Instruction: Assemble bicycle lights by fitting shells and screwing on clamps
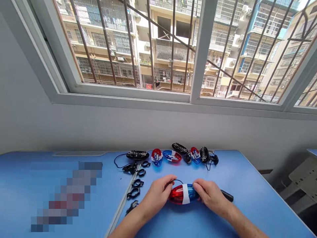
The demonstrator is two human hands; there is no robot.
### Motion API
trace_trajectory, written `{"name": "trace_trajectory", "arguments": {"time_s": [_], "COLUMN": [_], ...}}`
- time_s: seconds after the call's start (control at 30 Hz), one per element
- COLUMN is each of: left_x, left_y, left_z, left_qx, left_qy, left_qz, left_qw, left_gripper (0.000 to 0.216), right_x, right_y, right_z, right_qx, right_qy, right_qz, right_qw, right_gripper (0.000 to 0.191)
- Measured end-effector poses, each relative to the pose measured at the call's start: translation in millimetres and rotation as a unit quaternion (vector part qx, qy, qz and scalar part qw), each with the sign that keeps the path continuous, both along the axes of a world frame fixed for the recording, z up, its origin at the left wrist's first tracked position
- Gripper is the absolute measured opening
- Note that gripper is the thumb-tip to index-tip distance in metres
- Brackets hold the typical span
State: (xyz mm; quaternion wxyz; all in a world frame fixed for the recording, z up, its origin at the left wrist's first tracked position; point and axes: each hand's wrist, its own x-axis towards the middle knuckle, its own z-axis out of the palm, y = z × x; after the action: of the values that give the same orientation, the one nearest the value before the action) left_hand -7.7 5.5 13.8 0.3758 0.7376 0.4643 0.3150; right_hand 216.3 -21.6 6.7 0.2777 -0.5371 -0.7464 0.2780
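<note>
Both my hands grip an oval red, white and blue lamp (pixel 183 194) low on the blue table (pixel 247 188). My left hand (pixel 157 195) closes on its red end, with a thin black wire curling up beside the fingers. My right hand (pixel 210 195) closes on its blue end. A black stick-like part (pixel 227 196) pokes out from behind my right hand; how it joins the lamp is hidden.
Further back lie three more red-and-blue lamp shells (pixel 157 157), black oval bases (pixel 137 154) and wired black parts (pixel 208 156). Several black clamp rings (pixel 135 185) run down the table's seam. A blurred patch (pixel 66 195) covers the left table. Wall and barred window stand behind.
</note>
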Motion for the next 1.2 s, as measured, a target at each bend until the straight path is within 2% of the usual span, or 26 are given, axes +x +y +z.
{"name": "trace_trajectory", "arguments": {"time_s": [0.23, 0.43, 0.5, 0.57, 0.63, 0.7, 0.9, 1.0, 1.1, 1.2], "left_x": [-2, -4, -5, -5, -4, -4, -8, -14, -23, -38], "left_y": [-1, 2, 3, 3, 2, 1, 3, 3, -2, -12], "left_z": [0.0, -4.5, -5.4, -4.6, -2.3, 0.8, 9.1, 20.2, 42.4, 64.5], "left_qx": [0.054, 0.083, 0.109, 0.136, 0.166, 0.193, 0.253, 0.264, 0.252, 0.208], "left_qy": [0.051, 0.06, 0.064, 0.068, 0.066, 0.055, 0.019, 0.014, 0.021, 0.068], "left_qz": [0.01, 0.016, 0.024, 0.029, 0.038, 0.055, 0.107, 0.136, 0.14, 0.128], "left_qw": [0.997, 0.995, 0.992, 0.988, 0.983, 0.978, 0.961, 0.955, 0.957, 0.967], "left_gripper": [0.031, 0.033, 0.033, 0.034, 0.035, 0.036, 0.035, 0.034, 0.031, 0.029], "right_x": [3, 5, 4, 2, -1, -3, -5, -4, -5, -6], "right_y": [-1, -4, -6, -9, -11, -11, -9, -8, -9, -10], "right_z": [2.0, -0.1, 1.7, 4.3, 6.2, 6.4, -1.6, -4.5, -4.3, -1.4], "right_qx": [0.054, 0.148, 0.175, 0.191, 0.191, 0.179, 0.147, 0.137, 0.126, 0.115], "right_qy": [-0.145, -0.169, -0.151, -0.139, -0.145, -0.157, -0.162, -0.164, -0.164, -0.161], "right_qz": [-0.002, -0.021, 0.011, 0.063, 0.11, 0.127, 0.101, 0.095, 0.089, 0.091], "right_qw": [0.988, 0.974, 0.973, 0.97, 0.965, 0.963, 0.971, 0.972, 0.974, 0.976], "right_gripper": [0.039, 0.031, 0.036, 0.052, 0.065, 0.067, 0.062, 0.06, 0.058, 0.057]}}
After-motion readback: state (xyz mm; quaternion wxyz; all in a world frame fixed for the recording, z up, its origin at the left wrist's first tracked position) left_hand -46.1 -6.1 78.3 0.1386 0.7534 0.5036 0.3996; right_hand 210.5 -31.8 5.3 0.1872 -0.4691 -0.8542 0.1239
